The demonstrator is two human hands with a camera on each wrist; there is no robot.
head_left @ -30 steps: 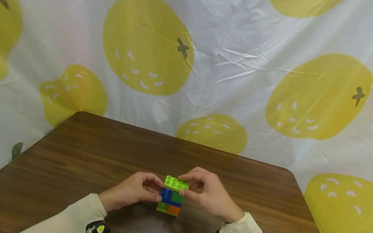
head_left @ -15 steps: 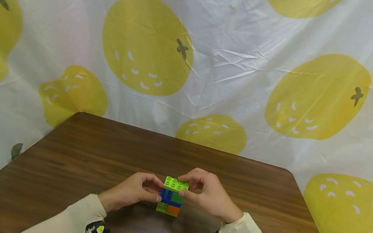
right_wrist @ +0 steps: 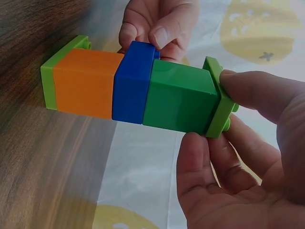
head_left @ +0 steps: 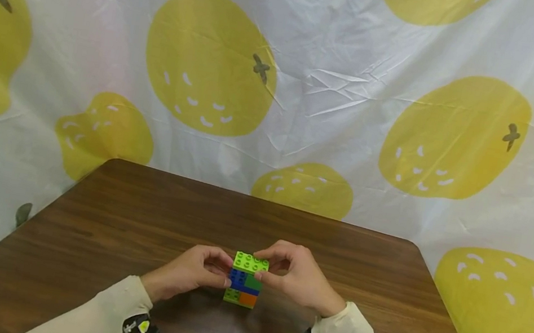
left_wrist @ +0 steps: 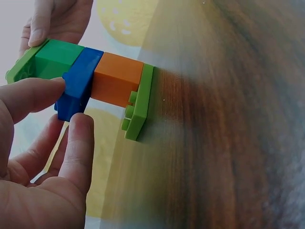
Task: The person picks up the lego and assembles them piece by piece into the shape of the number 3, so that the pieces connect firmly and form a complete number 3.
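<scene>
Small tower of plastic studded bricks (head_left: 245, 280) near the front middle of the counter (head_left: 110, 224), standing upright on it. Smooth, glossy, square-edged blocks: thin lime-green plate (right_wrist: 48, 81) at the bottom, orange block (right_wrist: 86, 83) above it, blue brick (right_wrist: 133, 83) next, dark green block (right_wrist: 181, 98) on that, lime-green studded plate (head_left: 251, 262) on top. Dark brown wood-grain counter with rounded corners, faintly shiny. Behind and around it, creased white cloth (head_left: 341, 74) printed with large yellow fruit shapes.

No containers in view.

Left hand (head_left: 193, 273) at the tower's left side, thumb and fingers (left_wrist: 78, 138) curled and pinching the blue brick, fingertips touching its face and edge. Right hand (head_left: 299, 278) at the tower's right side, fingers (right_wrist: 257, 93) curled over the studded face of the top lime plate, thumb pressed against the side of the dark green block just below. Both hands closed on the tower, neither spread wide; tower between the two hands, touched from both sides, base plate flat against the wood. Cream sleeves (head_left: 108, 315) on both forearms, dark wrist straps (head_left: 141, 331) at the cuffs.
</scene>
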